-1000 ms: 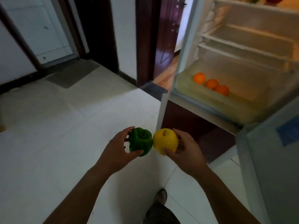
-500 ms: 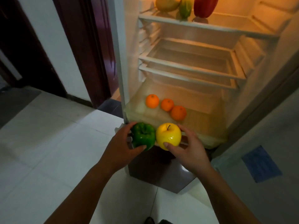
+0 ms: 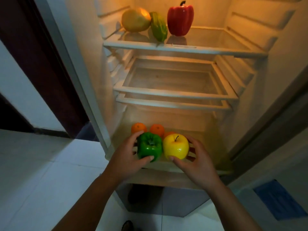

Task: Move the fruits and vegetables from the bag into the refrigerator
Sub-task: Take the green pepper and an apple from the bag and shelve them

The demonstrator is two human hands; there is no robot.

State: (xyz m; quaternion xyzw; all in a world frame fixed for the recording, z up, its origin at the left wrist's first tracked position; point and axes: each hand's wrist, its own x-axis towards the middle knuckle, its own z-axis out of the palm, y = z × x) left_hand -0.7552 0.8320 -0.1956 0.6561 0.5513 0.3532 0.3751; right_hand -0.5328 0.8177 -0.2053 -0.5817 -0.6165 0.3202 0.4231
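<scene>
My left hand [image 3: 126, 157] is wrapped around one glossy green bell pepper [image 3: 150, 147], thumb under its near face and fingers curled over its far side. My right hand [image 3: 198, 160] cups one shiny yellow apple with a dark stem [image 3: 175, 146] in the same manner. The two items touch side by side. Both forearms reach forward from the bottom of the view, holding the items just above the front lip of the clear bottom drawer of the open white refrigerator [image 3: 168, 165].

Three oranges [image 3: 156, 129] lie in that drawer behind my fingers; the third is mostly hidden. The two middle glass shelves [image 3: 175, 95] carry nothing. The top glass shelf [image 3: 183, 50] carries one round yellow fruit [image 3: 135, 20], one ridged green vegetable [image 3: 159, 29] and one upright red bell pepper [image 3: 180, 18].

Pale floor tiles [image 3: 41, 172] lie left of the refrigerator, with a dark wooden door frame [image 3: 41, 55] beyond.
</scene>
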